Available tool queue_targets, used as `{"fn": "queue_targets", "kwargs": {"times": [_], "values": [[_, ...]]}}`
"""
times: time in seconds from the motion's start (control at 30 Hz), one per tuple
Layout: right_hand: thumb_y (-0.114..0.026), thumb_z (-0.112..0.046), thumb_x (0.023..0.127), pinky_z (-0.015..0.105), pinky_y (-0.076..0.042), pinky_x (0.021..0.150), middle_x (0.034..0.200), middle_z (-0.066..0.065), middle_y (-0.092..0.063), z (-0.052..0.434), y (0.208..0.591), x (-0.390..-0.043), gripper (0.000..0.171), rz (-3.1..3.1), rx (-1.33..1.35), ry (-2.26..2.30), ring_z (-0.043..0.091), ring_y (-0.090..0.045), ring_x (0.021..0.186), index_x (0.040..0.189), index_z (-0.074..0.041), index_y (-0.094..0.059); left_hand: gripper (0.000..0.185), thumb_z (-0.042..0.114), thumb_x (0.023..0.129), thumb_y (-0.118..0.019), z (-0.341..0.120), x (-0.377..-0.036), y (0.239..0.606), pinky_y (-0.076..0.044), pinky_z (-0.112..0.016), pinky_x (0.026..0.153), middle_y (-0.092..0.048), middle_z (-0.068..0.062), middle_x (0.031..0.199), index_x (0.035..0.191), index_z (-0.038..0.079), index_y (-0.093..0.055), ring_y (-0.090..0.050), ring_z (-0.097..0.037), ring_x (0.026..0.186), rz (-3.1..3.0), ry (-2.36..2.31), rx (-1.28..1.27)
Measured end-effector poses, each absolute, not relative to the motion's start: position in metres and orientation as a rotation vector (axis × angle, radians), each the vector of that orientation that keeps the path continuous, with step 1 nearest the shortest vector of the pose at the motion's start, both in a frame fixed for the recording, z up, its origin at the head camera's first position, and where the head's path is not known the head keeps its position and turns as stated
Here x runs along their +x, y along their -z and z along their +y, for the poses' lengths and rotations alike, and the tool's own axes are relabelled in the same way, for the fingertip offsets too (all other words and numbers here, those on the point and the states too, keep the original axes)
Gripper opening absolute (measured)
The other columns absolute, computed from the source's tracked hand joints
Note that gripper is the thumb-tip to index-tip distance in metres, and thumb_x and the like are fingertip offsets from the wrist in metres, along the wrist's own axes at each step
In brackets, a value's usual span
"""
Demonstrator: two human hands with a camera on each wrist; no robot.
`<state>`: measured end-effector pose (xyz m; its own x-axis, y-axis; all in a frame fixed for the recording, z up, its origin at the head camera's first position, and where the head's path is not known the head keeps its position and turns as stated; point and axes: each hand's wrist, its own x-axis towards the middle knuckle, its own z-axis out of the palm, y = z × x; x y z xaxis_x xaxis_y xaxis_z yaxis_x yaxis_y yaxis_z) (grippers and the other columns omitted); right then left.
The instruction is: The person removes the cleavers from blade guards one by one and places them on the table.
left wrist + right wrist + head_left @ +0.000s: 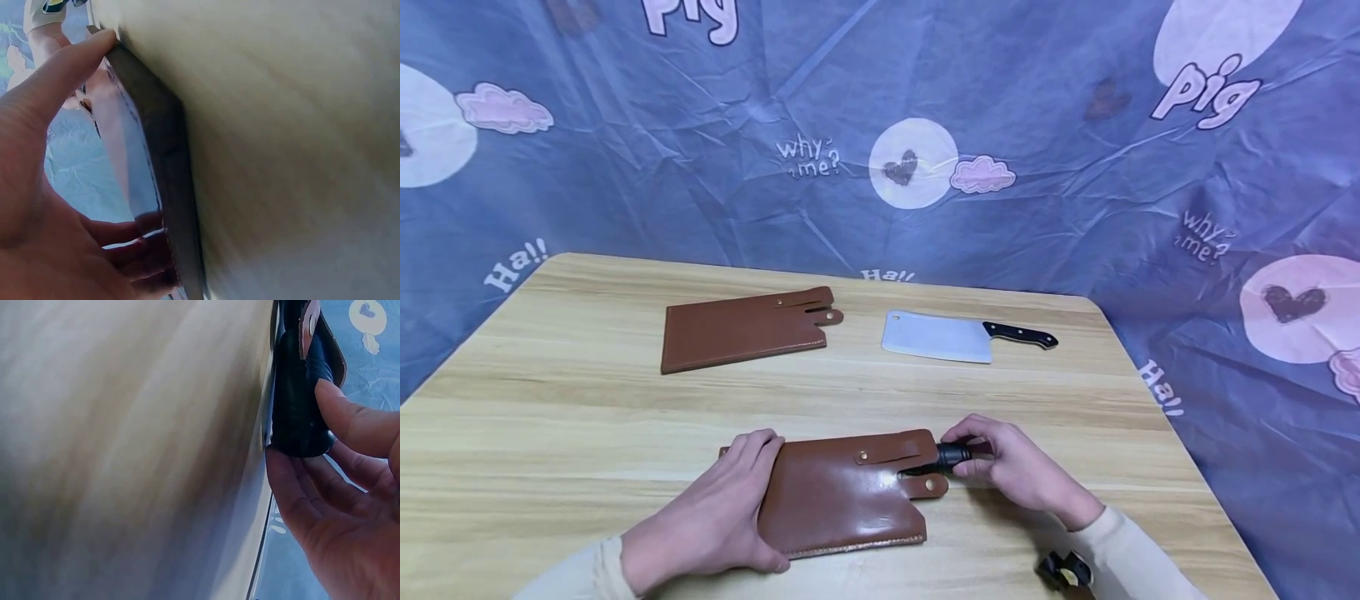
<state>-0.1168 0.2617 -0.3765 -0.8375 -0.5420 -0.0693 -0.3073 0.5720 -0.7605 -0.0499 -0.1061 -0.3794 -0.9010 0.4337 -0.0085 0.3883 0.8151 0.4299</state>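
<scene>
A brown leather sheath lies near the table's front edge with a knife inside; only the black handle sticks out on its right. My right hand grips that handle, with the thumb on top and the fingers under it. My left hand lies flat on the sheath's left end, fingers straight, thumb along the sheath's edge. A strap with a stud crosses by the handle.
A second brown sheath lies at the back left of the wooden table. A bare cleaver with a black handle lies at the back right. A blue printed cloth hangs behind and beside the table.
</scene>
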Motion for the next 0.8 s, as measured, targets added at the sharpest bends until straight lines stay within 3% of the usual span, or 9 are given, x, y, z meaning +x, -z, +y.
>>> {"fn": "queue_targets", "kwargs": {"times": [0.23,0.43,0.8], "values": [[-0.075,-0.013,0.085,0.035,-0.049,0.089,0.104,-0.008,-0.065,0.265,0.374,-0.117,0.026,2.529,-0.676,1.187,0.016,-0.062,0.098,0.11,-0.017,-0.069,0.118,0.047,0.047,-0.091,-0.106,-0.054,0.376,-0.033,-0.054,0.106,-0.041,-0.015,0.138,0.139,-0.006,-0.041,-0.037,-0.045,0.13,2.91,-0.722,0.652],[-0.074,-0.011,0.086,0.03,-0.051,0.081,0.106,-0.004,-0.065,0.27,0.367,-0.12,0.028,2.557,-0.623,1.252,0.019,-0.061,0.097,0.112,-0.017,-0.07,0.119,0.048,0.045,-0.092,-0.106,-0.061,0.37,-0.041,-0.042,0.101,-0.041,-0.009,0.139,0.141,-0.002,-0.041,-0.039,-0.025,0.128,2.959,-0.785,0.682],[-0.073,-0.008,0.087,0.028,-0.05,0.075,0.108,0.0,-0.066,0.275,0.363,-0.125,0.028,2.514,-0.587,1.355,0.022,-0.061,0.096,0.114,-0.013,-0.069,0.117,0.049,0.046,-0.092,-0.109,-0.072,0.369,-0.044,-0.042,0.098,-0.041,-0.007,0.14,0.14,0.001,-0.043,-0.039,-0.022,0.128,2.958,-0.907,0.758]]}}
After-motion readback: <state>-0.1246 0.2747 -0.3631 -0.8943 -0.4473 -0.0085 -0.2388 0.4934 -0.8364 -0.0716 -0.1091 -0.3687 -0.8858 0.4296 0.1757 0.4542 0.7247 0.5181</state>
